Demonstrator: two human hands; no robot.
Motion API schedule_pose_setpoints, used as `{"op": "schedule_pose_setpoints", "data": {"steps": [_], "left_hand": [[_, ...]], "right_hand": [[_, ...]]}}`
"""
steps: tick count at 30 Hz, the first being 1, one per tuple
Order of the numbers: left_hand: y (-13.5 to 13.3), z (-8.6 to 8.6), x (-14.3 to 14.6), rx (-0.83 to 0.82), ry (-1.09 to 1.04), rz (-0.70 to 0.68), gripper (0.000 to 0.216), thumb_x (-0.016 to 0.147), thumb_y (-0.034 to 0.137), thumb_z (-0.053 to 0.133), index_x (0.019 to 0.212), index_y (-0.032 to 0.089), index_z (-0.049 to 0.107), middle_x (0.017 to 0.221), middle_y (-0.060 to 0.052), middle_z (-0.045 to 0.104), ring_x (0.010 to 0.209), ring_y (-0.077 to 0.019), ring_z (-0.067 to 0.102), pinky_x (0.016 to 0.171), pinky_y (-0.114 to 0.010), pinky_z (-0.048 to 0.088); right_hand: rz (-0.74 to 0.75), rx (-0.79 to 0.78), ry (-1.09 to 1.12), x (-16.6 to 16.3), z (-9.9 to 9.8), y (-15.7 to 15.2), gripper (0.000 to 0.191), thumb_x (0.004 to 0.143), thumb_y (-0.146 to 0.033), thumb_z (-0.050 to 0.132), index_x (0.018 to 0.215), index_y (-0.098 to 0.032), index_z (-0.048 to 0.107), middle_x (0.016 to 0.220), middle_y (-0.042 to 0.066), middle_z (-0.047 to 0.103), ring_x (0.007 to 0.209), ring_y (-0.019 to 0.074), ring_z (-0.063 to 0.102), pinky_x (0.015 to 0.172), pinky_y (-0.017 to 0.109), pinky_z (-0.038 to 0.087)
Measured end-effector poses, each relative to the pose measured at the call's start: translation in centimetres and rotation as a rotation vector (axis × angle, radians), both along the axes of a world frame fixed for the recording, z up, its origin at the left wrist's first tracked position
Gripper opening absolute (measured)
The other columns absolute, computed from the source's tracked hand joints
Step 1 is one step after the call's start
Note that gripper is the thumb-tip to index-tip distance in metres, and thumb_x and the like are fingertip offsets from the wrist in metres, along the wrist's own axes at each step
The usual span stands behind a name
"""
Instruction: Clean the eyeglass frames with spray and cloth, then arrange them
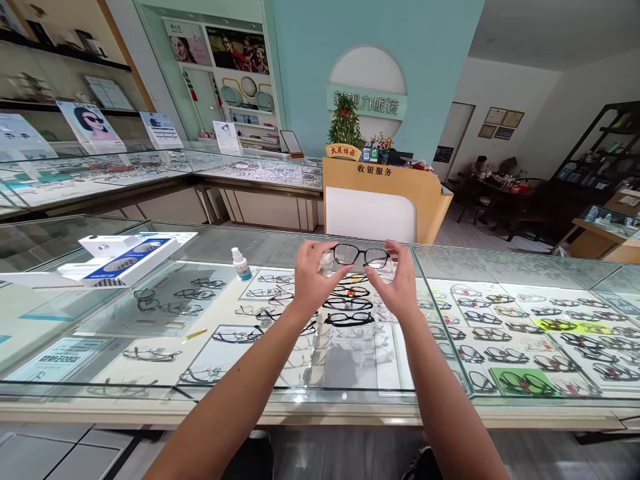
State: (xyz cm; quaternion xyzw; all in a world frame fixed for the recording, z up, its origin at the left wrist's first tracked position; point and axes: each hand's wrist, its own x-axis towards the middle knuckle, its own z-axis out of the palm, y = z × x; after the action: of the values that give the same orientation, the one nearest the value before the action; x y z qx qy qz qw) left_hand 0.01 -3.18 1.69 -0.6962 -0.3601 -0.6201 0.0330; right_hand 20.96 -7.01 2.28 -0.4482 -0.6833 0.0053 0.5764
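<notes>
I hold a pair of black-framed glasses [361, 256] up in front of me with both hands, above a glass display counter [210, 373]. My left hand [314, 279] pinches the left end of the frame, and a pale cloth or wipe seems to be tucked in its fingers. The right end of the frame is gripped by my right hand [395, 283]. Rows of other glasses [349, 307] lie inside the case below.
A small spray bottle [241, 264] stands on the glass left of my hands. Blue and white boxes [125, 257] lie further left. A wooden cashier desk [385, 200] with a small plant faces me. More showcases run along the left; a table with chairs is at the right.
</notes>
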Motion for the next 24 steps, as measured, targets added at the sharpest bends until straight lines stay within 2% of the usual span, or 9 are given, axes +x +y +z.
{"op": "schedule_pose_setpoints", "data": {"steps": [6, 10, 13, 18, 20, 22, 24], "left_hand": [[-0.1, -0.1, 0.3, -0.067, -0.073, 0.031, 0.05, 0.084, 0.045, 0.088, 0.125, 0.024, 0.069, 0.111, -0.006, 0.064, 0.106, -0.0243, 0.065, 0.096, -0.04, 0.054], [-0.6, 0.8, 0.5, -0.107, -0.084, 0.049, 0.05, 0.085, 0.045, 0.086, 0.126, 0.024, 0.068, 0.112, -0.007, 0.065, 0.107, -0.0247, 0.065, 0.095, -0.039, 0.054], [-1.1, 3.5, 0.5, -0.067, -0.053, 0.054, 0.049, 0.086, 0.045, 0.086, 0.125, 0.023, 0.068, 0.11, -0.006, 0.066, 0.104, -0.0241, 0.065, 0.094, -0.038, 0.054], [-2.5, 10.6, 0.6, 0.099, -0.016, 0.094, 0.047, 0.082, 0.05, 0.088, 0.114, 0.022, 0.069, 0.107, -0.006, 0.07, 0.102, -0.0252, 0.067, 0.094, -0.04, 0.053], [-3.5, 13.1, 0.7, 0.151, -0.024, 0.118, 0.045, 0.083, 0.049, 0.088, 0.115, 0.023, 0.069, 0.108, -0.005, 0.071, 0.104, -0.0251, 0.067, 0.095, -0.04, 0.053], [-4.6, 14.8, 0.8, 0.184, -0.037, 0.127, 0.048, 0.082, 0.049, 0.089, 0.117, 0.023, 0.07, 0.11, -0.005, 0.072, 0.105, -0.025, 0.068, 0.097, -0.04, 0.053], [-5.5, 15.7, 0.8, 0.206, -0.055, 0.131, 0.049, 0.081, 0.049, 0.089, 0.118, 0.023, 0.07, 0.111, -0.005, 0.072, 0.105, -0.0246, 0.068, 0.096, -0.039, 0.054]], "right_hand": [[-0.053, 0.041, -0.002, -0.9, -1.0, 0.7, 0.05, 0.098, -0.048, 0.072, 0.139, -0.023, 0.058, 0.125, 0.013, 0.069, 0.116, 0.0301, 0.064, 0.1, 0.048, 0.053], [-0.068, 0.066, 0.026, -1.1, 0.1, 0.4, 0.047, 0.098, -0.047, 0.072, 0.137, -0.022, 0.061, 0.12, 0.011, 0.071, 0.112, 0.0292, 0.064, 0.098, 0.047, 0.053], [-0.063, 0.105, 0.025, -1.0, 3.1, -0.3, 0.046, 0.098, -0.047, 0.073, 0.136, -0.022, 0.063, 0.118, 0.012, 0.071, 0.111, 0.0288, 0.064, 0.097, 0.046, 0.053], [-0.086, 0.209, 0.007, -0.6, 9.9, -1.7, 0.046, 0.096, -0.045, 0.073, 0.136, -0.025, 0.064, 0.119, 0.01, 0.071, 0.111, 0.0282, 0.065, 0.097, 0.047, 0.053], [-0.087, 0.247, 0.026, -0.6, 12.0, -2.4, 0.046, 0.096, -0.046, 0.073, 0.137, -0.027, 0.063, 0.123, 0.01, 0.071, 0.113, 0.0281, 0.065, 0.097, 0.047, 0.054], [-0.092, 0.28, 0.047, -0.9, 13.4, -3.1, 0.046, 0.096, -0.047, 0.074, 0.137, -0.029, 0.063, 0.127, 0.01, 0.07, 0.115, 0.0282, 0.066, 0.096, 0.046, 0.055], [-0.101, 0.295, 0.055, -1.2, 14.1, -3.8, 0.046, 0.095, -0.047, 0.074, 0.137, -0.03, 0.063, 0.128, 0.009, 0.07, 0.115, 0.0285, 0.066, 0.095, 0.047, 0.055]]}}
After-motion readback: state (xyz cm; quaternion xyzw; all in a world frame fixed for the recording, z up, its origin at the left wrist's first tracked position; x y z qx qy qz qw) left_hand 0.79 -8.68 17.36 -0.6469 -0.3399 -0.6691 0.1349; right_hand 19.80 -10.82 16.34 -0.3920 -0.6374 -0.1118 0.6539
